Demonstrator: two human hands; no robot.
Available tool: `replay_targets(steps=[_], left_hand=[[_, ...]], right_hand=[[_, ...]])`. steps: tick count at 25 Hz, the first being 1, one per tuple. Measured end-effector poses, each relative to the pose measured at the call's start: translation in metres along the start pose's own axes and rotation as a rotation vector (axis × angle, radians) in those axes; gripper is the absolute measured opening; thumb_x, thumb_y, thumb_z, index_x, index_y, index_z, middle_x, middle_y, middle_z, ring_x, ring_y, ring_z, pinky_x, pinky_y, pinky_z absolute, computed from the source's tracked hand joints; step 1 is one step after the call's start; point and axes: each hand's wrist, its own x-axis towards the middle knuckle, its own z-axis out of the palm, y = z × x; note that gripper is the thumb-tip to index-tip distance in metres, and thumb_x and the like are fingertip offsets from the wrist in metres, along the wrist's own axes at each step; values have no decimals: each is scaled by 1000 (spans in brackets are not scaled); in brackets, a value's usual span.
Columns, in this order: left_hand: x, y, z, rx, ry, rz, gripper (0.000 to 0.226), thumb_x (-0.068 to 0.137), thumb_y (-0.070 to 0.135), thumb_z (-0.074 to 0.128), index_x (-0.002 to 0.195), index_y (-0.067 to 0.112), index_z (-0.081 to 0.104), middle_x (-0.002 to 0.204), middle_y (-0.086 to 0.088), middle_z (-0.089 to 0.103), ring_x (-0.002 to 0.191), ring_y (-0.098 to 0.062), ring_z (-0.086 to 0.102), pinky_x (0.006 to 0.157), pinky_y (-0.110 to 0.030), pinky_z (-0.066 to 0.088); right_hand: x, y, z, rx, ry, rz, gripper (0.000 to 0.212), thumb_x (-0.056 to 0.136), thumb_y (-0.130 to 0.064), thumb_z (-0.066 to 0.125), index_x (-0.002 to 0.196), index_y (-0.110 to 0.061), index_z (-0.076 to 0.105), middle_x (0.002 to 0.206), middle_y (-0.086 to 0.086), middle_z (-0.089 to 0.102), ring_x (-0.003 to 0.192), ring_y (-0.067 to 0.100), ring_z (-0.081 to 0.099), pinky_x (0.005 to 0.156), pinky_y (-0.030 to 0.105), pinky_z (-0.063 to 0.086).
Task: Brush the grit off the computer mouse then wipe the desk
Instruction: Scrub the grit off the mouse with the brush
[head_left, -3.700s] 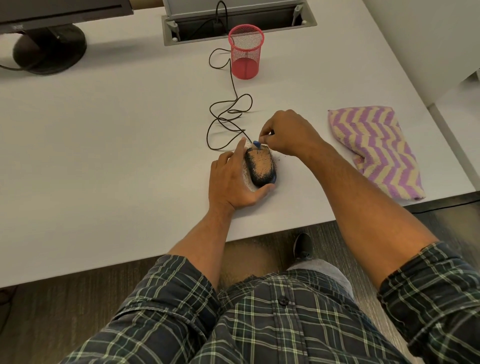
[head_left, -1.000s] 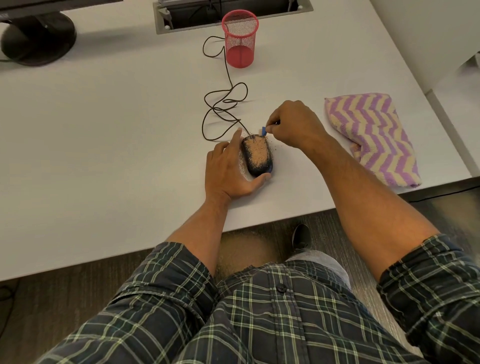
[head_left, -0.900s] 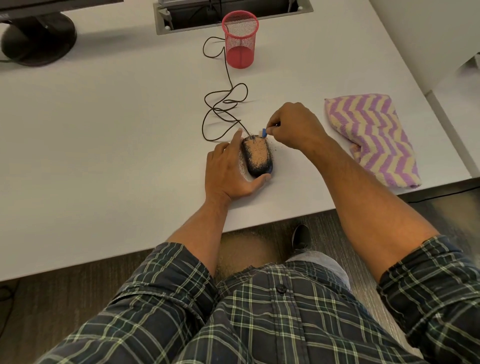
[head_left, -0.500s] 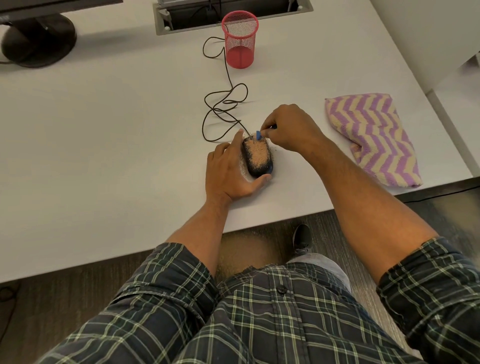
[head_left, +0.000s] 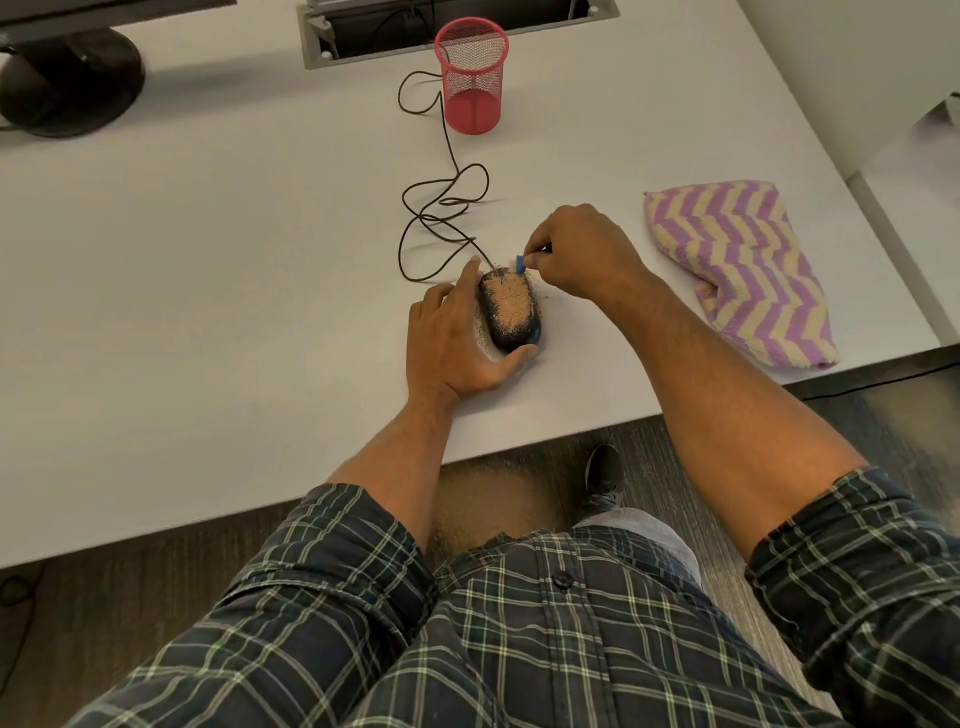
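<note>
The smooth matt white desk top (head_left: 208, 270) carries a dark glossy plastic computer mouse (head_left: 510, 312) coated in rough tan grit, a red wire-mesh metal cup (head_left: 471, 78) at upper centre, and a fluffy purple-and-cream zigzag terry cloth (head_left: 737, 270) at right.

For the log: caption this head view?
Left hand steadies gritty mouse; right hand holds blue brush at its front.
</note>
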Motion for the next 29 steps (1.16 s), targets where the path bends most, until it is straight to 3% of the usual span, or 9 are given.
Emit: replay_targets(steps=[11,14,18,23,29], left_hand=[[0,1,1,18,0,-7,118,64,80,73,156,14,38,135,-1,64,120,-27,54,97,-43,43],[1,0,1,16,0,-4,118,64,79,74,156,13,38,135,0,64,120,-27,54,98,-42,44],[1,0,1,13,-3,-8,119,64,81,73,156,14,38,137,0,63,121,-27,53,98,-42,42],[1,-1,3,18,4,-3,118,64,79,74,156,15,37,136,0,63,120,-26,53,97,-41,43],[1,-3,5,18,2,-2,118,65,80,73,156,15,35,137,1,62,119,-24,53,97,-41,43]], right_hand=[[-4,2,1,35,-16,-2,20,90,-19,64,102,-21,79,104,1,75,87,20,66,75,32,54],[-3,1,0,25,49,13,19,91,-24,64,104,-23,79,104,-1,74,87,19,65,69,28,45],[-3,-5,1,-63,23,-69,21,91,-26,63,106,-26,78,108,-3,71,92,19,62,68,28,37],[4,-19,-4,-171,-24,-164,22,93,-26,63,111,-27,76,109,0,67,94,20,60,67,31,39],[13,-27,-9,-290,-73,-243,18,89,-26,69,105,-27,77,98,-1,63,82,17,54,61,30,35]])
